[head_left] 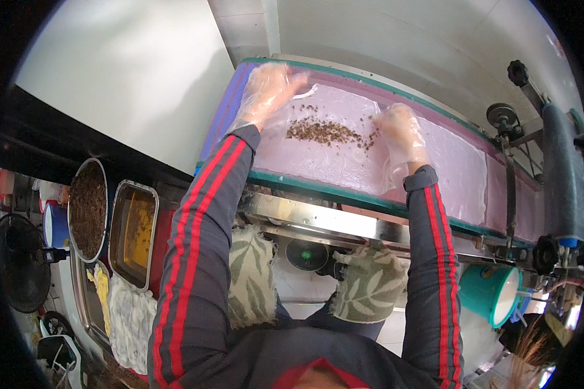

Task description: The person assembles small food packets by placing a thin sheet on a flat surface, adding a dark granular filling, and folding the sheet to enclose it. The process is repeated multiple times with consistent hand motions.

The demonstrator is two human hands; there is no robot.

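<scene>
The left hand (266, 91), gloved, pinches the sheet (344, 152) edge at eleven o'clock, fingers clamped on a lifted flap. The right hand (401, 133) lies flat and spread on the sheet at three o'clock of the filling (324, 131), gripping nothing. Folding well likely means drawing the flap evenly over the brown heap while the flat hand keeps the wet sheet from sliding on the belt (525, 194).
</scene>
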